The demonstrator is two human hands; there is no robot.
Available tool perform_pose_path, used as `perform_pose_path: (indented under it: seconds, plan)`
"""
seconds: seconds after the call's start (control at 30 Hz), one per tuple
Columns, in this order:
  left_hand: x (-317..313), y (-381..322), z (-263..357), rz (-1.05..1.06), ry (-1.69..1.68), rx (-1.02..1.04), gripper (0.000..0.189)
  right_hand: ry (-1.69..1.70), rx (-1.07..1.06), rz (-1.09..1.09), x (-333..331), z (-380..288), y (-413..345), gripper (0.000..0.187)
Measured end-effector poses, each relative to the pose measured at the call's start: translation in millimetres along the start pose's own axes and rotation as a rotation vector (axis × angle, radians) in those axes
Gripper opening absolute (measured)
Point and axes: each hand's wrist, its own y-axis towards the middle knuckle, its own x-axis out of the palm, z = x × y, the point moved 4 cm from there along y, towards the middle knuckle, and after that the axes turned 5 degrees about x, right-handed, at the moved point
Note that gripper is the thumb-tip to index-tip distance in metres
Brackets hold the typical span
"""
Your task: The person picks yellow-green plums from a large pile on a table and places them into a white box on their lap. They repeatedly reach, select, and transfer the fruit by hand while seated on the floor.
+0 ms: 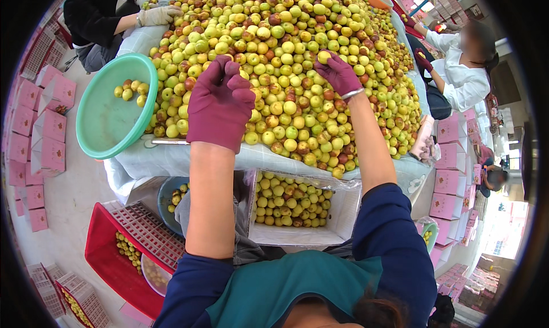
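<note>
A large heap of yellow-green and reddish-brown jujubes (283, 96) covers the cloth-covered table (171, 163) before me. My right hand (339, 75), in a maroon glove, pinches a yellow jujube (324, 57) between thumb and fingers above the heap. Also gloved in maroon, my left hand (221, 103) is over the heap's near left part with its fingers curled. The back of that hand hides whether a fruit is in its grasp. Below the table edge, between my arms, a white-lined box (296, 238) is partly filled with jujubes.
A green basin (103, 118) with several jujubes stands at the table's left corner. Left of my lap are a blue basin (165, 208) and a red crate (103, 255). Co-workers sit left (103, 23) and right (459, 66). Pink cartons (448, 178) line both sides.
</note>
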Motion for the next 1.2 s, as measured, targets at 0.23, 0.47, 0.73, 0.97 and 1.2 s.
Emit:
perform_pose_path:
  seconds: [0.23, 0.47, 0.73, 0.97, 1.2]
  plan:
    - [-1.3, -5.2, -7.2, 0.036, -0.011, -0.032, 0.012, 0.336, 0.078, 0.028, 9.2, -11.0, 4.3, 0.036]
    - [-1.7, -3.4, -12.2, 0.031, 0.000, -0.035, 0.013, -1.412, -0.464, 0.645, 27.7, -75.0, 85.7, 0.025]
    - [-4.5, -3.8, -8.1, 0.011, -0.011, -0.026, 0.013, -1.811, 0.032, 0.311, 26.1, -66.5, 100.9, 0.038]
    - [-11.1, -3.0, -8.9, 0.016, -0.011, -0.065, 0.013, -1.374, -0.299, 0.346, 18.3, -40.8, 44.2, 0.038]
    - [-13.1, -2.5, -28.8, 0.233, 0.521, 0.076, 0.032, -0.880, -0.489, 0.381, 68.7, -30.5, -39.8, 0.038]
